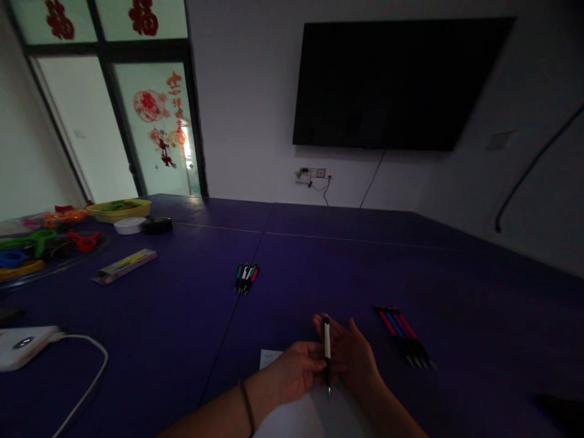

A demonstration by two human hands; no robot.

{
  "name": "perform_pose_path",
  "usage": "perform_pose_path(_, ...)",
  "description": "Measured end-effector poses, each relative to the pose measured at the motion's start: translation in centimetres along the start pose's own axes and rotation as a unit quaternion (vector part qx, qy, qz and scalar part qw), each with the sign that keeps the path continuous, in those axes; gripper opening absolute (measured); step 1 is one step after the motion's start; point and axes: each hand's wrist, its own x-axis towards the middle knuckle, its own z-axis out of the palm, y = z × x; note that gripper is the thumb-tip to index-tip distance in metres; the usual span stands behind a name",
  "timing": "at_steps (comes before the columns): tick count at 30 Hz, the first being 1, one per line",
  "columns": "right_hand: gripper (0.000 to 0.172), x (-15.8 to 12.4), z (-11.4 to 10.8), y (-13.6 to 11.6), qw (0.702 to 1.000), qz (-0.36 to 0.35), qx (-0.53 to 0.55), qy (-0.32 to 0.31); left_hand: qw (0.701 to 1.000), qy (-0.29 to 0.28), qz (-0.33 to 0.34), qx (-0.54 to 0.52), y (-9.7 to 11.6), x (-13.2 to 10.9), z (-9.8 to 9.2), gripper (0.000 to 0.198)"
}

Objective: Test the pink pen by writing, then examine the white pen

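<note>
A pen with a white barrel and dark grip [327, 347] stands nearly upright in the picture between my two hands, its metal tip pointing toward me. My left hand [298, 372] is closed, its thumb and fingers pinching the pen near the grip. Behind and to the right of it, my right hand [356, 360] is open, with the palm turned up and fingers stretched out behind the pen. Whether those fingers touch it I cannot tell. Beneath both hands lies a white sheet of paper [303, 420], partly covered by them.
Pink and blue pens [401, 334] lie in a row at right; several more pens [246, 278] are grouped farther off. On the left are a slim box [128, 265], tape rolls [130, 225], a yellow basket [119, 213], coloured scissors-like items [43, 241] and a white cabled device [27, 347].
</note>
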Motion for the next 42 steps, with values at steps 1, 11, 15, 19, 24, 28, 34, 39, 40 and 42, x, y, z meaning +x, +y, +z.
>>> perform_pose_path(1, 0.036, 0.0, -0.1, 0.0, 1.000, 0.000, -0.002, -0.002, 1.000, 0.001, 0.000, 0.000, 0.0, 0.0, 0.0, 0.031)
perform_pose_path(11, 0.035, 0.2, -0.3, 0.0, 1.000, -0.003, 0.002, -0.003, 1.000, -0.003, 0.004, -0.001, -0.1, 0.1, -0.1, 0.032)
perform_pose_path(15, 0.033, 0.3, -0.6, 0.0, 1.000, -0.003, -0.012, -0.013, 1.000, -0.001, 0.004, -0.003, -0.1, 0.1, -0.2, 0.032)
perform_pose_path(19, 0.034, 0.3, -0.9, 0.0, 0.999, 0.009, -0.016, -0.026, 1.000, 0.004, 0.007, -0.004, 0.0, 0.0, 0.1, 0.031)
perform_pose_path(24, 0.034, 0.5, -1.0, -0.1, 0.999, 0.004, -0.013, -0.032, 1.000, 0.003, 0.007, -0.009, 0.0, -0.1, 0.3, 0.033)
perform_pose_path(28, 0.036, 0.4, -0.7, 0.0, 1.000, -0.003, -0.006, -0.017, 1.000, -0.002, 0.003, -0.006, 0.0, -0.1, 0.1, 0.032)
perform_pose_path(34, 0.036, 0.0, 0.0, 0.0, 1.000, -0.001, -0.005, 0.003, 1.000, 0.002, 0.004, 0.001, 0.1, -0.1, 0.1, 0.031)
perform_pose_path(39, 0.037, 0.1, 0.0, 0.0, 1.000, 0.006, -0.019, -0.015, 0.999, 0.028, 0.032, -0.004, -0.1, -0.2, 0.4, 0.034)
perform_pose_path(40, 0.037, 0.2, 0.0, 0.1, 0.999, 0.006, -0.025, -0.021, 0.998, 0.043, 0.052, -0.005, -0.1, -0.1, 0.5, 0.034)
perform_pose_path(42, 0.034, 0.3, 0.0, 0.2, 0.999, -0.004, -0.036, -0.025, 0.989, 0.095, 0.113, -0.003, 0.0, 0.0, 0.5, 0.032)
